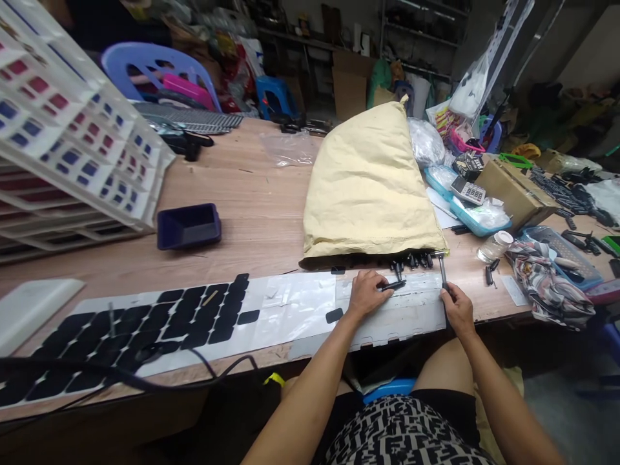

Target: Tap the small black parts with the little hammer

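My left hand (pixel 367 292) rests on a long white backing sheet (pixel 295 310) at the table's front edge, its fingers pinched on a thin black stick-like part (pixel 394 284). My right hand (pixel 456 308) is closed round a slim metal tool (pixel 442 271) that points up toward a big yellow paper sack (pixel 368 181). Several small black parts (pixel 411 260) spill from the sack's open mouth just above both hands. Black rounded pads (pixel 159 326) cover the sheet's left half; two loose pads (pixel 334 315) lie nearer my left hand.
A dark blue tray (pixel 188 225) sits mid-table. Stacked white racks (pixel 72 142) fill the left. To the right are a cardboard box (pixel 513 187), a calculator (pixel 467 191), blue baskets (pixel 557 248), a small jar (pixel 494 245) and patterned cloth (pixel 549 284). A black cable (pixel 145 378) crosses the near left.
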A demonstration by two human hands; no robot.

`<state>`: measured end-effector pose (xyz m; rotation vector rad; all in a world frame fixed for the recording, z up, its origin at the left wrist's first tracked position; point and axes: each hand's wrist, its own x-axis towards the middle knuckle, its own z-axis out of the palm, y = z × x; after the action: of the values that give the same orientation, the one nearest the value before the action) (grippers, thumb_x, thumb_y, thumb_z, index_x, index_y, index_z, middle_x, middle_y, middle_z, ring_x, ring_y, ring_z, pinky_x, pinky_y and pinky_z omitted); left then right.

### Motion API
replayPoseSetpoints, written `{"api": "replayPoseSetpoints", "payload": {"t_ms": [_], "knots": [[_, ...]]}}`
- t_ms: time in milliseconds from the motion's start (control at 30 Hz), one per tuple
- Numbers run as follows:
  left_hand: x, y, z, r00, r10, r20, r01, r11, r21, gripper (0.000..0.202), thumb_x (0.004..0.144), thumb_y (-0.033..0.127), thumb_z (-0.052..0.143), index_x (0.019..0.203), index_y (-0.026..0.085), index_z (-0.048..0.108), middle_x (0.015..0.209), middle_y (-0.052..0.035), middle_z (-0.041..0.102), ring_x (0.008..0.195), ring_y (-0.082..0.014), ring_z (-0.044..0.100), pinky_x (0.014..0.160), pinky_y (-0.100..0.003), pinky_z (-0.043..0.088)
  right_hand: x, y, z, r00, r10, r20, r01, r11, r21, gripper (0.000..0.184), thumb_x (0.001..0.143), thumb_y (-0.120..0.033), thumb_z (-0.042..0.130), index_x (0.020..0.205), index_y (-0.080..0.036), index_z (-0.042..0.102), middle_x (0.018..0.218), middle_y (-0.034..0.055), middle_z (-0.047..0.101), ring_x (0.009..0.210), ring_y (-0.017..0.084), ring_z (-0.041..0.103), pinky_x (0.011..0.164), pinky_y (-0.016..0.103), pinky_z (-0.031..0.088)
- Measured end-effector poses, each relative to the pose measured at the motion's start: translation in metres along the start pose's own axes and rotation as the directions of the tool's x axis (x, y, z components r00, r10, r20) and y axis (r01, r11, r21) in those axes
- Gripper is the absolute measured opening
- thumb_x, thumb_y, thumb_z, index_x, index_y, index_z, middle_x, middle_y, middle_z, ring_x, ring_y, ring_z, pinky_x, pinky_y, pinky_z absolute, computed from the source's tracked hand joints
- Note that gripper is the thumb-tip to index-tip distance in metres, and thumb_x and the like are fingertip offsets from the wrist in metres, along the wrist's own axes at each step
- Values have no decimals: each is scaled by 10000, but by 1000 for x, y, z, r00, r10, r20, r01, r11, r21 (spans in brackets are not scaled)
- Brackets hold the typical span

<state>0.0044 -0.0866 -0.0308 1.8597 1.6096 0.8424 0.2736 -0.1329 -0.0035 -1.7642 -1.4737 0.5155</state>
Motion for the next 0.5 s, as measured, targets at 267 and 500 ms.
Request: {"api": "replayPoseSetpoints", "payload": {"t_ms": [267,500], "knots": [[-73,11,-27,948,304,-92,-291,948,128,137,808,372,730,882,261,756,1126,-98,619,1128,-298,531,998,-458,413,7,7,5,996,84,34,-86,992,90,355,878,-489,562,1024,-203,711,777,26,710,764,215,654,755,313,485],[-180,-2,-6,885,460,-80,-425,864,269,110,837,329,721,933,288,755,1461,-112,493,1379,-375,399,1098,-546,364,7,3,5,997,75,31,-77,994,84,342,874,-462,564,1031,-197,713,783,33,716,750,213,649,739,309,480]]}}
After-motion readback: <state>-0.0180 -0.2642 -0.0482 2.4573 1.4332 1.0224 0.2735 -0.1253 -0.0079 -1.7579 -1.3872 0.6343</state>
